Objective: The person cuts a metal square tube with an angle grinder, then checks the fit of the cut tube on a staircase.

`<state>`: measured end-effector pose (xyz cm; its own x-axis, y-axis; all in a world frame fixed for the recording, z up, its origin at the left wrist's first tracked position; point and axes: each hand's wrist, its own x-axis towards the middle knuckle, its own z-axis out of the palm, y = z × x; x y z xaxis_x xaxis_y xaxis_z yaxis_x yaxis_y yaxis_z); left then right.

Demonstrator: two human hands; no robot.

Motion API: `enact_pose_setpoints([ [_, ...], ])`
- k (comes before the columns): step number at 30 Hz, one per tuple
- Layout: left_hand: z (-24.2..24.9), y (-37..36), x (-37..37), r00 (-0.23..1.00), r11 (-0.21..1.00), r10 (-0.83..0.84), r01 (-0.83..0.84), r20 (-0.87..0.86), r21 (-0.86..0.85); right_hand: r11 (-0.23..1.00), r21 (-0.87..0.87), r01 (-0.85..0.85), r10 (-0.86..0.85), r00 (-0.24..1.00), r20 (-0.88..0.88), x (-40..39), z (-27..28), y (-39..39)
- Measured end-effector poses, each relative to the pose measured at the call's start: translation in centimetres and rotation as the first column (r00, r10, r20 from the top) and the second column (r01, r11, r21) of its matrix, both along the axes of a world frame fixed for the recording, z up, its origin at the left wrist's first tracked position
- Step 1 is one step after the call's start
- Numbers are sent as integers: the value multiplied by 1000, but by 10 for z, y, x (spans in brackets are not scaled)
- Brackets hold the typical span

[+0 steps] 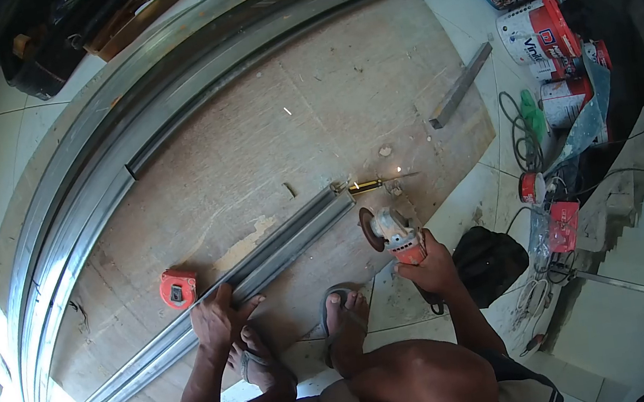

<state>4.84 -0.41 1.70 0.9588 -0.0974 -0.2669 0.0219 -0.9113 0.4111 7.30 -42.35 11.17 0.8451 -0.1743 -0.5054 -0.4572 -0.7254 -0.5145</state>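
Note:
In the head view my right hand (431,268) is closed round the body of an angle grinder (398,241). Its brown disc (371,229) stands just past the near end of a pair of galvanized metal channels (294,235), with a small gap showing. My left hand (220,320) grips these channels farther down, fingers over them and thumb out to the side. A red tape measure (178,288) lies beside that hand. Near the channels' cut end is a yellow-and-black screwdriver (366,187). Several small bright specks show above the board.
A plywood board (226,148) covers the tiles under the work. Long metal channels (185,89) run along its far edge. A square metal tube (461,87) lies at right. Paint buckets (532,33), cables (521,134) and a black bag (491,264) stand farther right. My sandalled feet (343,312) are close by.

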Motion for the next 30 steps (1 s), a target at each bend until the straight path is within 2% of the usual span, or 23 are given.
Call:
enact_pose_setpoints([
  [3, 6, -2, 2, 998, 997, 16, -20, -57, -69, 997, 50, 56, -58, 997, 47, -14, -13, -11],
  [5, 8, -5, 0, 999, 992, 53, -52, 6, -116, 974, 202, 104, -127, 986, 107, -13, -15, -11],
  [6, 9, -8, 0, 999, 992, 51, -50, 11, -117, 974, 202, 104, -129, 985, 112, -12, -17, -11],
  [8, 10, -14, -2, 999, 991, 42, -42, -10, -127, 887, 400, 231, -252, 968, 1, -8, -21, -12],
  [9, 11, -18, -2, 999, 991, 45, -46, -8, -129, 889, 399, 227, -249, 969, 4, -6, -22, -11],
  [11, 13, -21, 3, 985, 986, 3, 26, 172, -166, 837, 444, 319, -305, 946, -105, 0, -27, -2],
  [12, 14, -23, 3, 985, 987, 13, 15, 169, -163, 839, 446, 311, -295, 949, -108, 1, -29, 2],
  [14, 15, -25, 2, 995, 987, 20, -5, 94, -163, 766, 531, 361, -349, 928, -128, 4, -33, 11],
  [20, 15, -31, 6, 993, 977, 57, -35, 104, -208, 736, 578, 352, -395, 917, -55, 5, -58, 23],
  [30, 2, -28, 1, 983, 978, 36, 3, 183, -208, 718, 565, 407, -436, 895, -91, -1, -61, 35],
])
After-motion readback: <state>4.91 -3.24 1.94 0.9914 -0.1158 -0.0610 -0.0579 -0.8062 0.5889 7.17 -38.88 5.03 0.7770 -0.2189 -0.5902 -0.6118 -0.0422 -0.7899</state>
